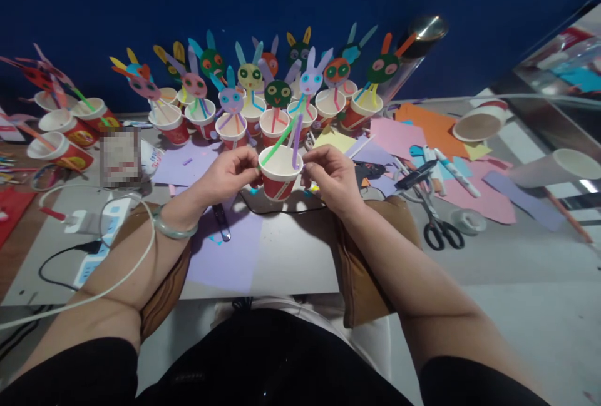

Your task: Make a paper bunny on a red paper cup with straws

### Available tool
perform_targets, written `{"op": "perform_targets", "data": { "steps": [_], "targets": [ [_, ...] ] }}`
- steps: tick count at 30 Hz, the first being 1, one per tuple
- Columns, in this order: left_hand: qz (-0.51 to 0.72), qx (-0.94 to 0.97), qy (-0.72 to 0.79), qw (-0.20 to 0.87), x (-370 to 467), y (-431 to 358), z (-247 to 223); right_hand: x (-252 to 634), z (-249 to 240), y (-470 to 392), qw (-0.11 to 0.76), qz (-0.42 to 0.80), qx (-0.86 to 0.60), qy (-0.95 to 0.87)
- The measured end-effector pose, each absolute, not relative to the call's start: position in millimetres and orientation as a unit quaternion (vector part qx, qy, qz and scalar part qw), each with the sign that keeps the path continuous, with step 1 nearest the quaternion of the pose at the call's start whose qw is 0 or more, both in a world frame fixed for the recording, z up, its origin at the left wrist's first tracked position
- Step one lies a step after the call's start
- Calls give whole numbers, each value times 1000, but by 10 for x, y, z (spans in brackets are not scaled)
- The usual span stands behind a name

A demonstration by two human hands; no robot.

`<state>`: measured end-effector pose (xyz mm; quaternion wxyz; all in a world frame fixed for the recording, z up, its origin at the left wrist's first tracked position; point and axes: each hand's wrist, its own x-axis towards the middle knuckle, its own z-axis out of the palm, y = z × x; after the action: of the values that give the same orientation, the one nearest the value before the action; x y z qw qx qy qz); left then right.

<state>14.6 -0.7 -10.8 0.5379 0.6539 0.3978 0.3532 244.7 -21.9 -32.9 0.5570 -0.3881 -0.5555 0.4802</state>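
A red and white paper cup point(280, 182) stands upright in front of me, between my two hands. A green strip point(280, 143) leans from its left rim, and a purple strip point(297, 142) rises from its right side; their upper ends come close together. My left hand point(231, 173) is closed in a pinch at the cup's left edge, close to the green strip's lower end. On the opposite edge, my right hand point(334, 176) pinches beside the purple strip. Whether the fingertips also grip the strips is hard to see.
Behind the cup stand several cups with paper rabbit heads point(278, 93). Scissors point(440, 231), a tape roll point(469, 221), markers point(457, 172) and coloured paper point(488, 196) lie at right. A power strip point(106, 231) and a white cable point(153, 237) are at left.
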Motion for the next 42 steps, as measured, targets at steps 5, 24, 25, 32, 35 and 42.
{"op": "perform_targets", "data": {
  "steps": [5,24,25,32,35,42],
  "targets": [
    [366,682,412,481,141,8,-164,2449,-348,-198,556,488,-409,-535],
    [363,560,405,625,147,0,-99,2446,-400,-220,516,414,-445,-604],
    [365,555,404,629,147,1,-98,2445,-397,-225,517,401,-447,-611],
    [376,550,395,632,125,4,-95,2437,-364,-229,517,349,-447,-641],
    [378,567,392,618,142,-9,-102,2439,-357,-222,514,345,-446,-646],
    [355,555,465,592,231,-26,-127,2449,-403,-209,480,380,-444,-654]
  ]
}}
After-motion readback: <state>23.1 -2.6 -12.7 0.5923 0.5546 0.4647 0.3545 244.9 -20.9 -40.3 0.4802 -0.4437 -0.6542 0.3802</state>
